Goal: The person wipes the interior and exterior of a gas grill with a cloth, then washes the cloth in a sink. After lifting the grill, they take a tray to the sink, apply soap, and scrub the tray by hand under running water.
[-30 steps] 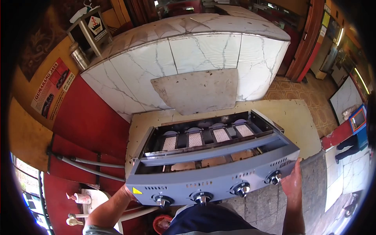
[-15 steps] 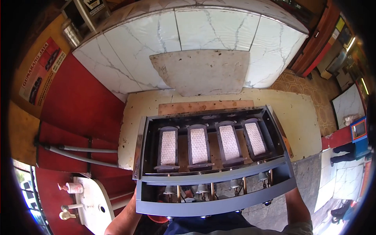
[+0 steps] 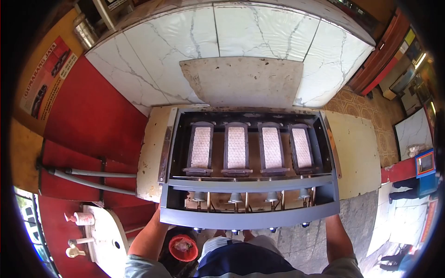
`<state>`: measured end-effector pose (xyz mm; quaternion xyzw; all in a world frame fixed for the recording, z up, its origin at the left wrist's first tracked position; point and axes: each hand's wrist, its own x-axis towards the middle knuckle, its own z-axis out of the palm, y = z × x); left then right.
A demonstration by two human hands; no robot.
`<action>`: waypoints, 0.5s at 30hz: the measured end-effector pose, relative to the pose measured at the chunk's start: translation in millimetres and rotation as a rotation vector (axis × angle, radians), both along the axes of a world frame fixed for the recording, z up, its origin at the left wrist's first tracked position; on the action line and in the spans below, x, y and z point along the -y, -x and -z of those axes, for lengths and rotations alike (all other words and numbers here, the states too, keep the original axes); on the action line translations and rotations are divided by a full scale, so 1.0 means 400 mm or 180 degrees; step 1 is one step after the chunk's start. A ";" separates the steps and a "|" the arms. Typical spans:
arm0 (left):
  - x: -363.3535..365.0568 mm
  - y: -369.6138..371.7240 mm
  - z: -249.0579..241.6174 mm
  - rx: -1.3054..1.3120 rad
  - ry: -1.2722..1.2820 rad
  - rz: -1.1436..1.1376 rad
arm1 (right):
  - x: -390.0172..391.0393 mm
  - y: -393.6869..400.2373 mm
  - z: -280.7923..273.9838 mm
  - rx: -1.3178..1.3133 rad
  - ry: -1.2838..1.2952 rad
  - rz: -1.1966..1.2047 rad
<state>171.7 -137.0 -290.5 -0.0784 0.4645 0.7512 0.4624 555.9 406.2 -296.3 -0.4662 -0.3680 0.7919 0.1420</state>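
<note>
A wide grey gas grill [image 3: 250,218] with an open top lies over the pale table [image 3: 354,153]. Inside its black body sit several whitish ceramic burner plates, among them the leftmost burner [image 3: 201,147] and the rightmost burner [image 3: 301,147]. Bell-shaped metal fittings and brass tubes show in its front slot, with knobs below the front panel. My left hand [image 3: 161,215] is at the grill's front left corner, my right hand [image 3: 332,222] at its front right corner. Both grip the grill from the sides and below; the frame hides most of their fingers.
Behind the table stands a marble-patterned tiled wall [image 3: 259,34] with a stained board [image 3: 241,81] leaning on it. Grey pipes [image 3: 99,175] and a white sink [image 3: 104,231] are at left. A red bucket [image 3: 182,248] stands on the floor by my legs.
The grill has moved away from me, further over the table toward the tiled wall, with both hands on it. It now covers the brown strip at the back, and the bucket shows fully.
</note>
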 end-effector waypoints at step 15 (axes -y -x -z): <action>0.056 0.009 0.172 -0.0434 0.0371 0.0205 | -0.128 -0.002 0.076 0.0523 -0.0276 -0.0088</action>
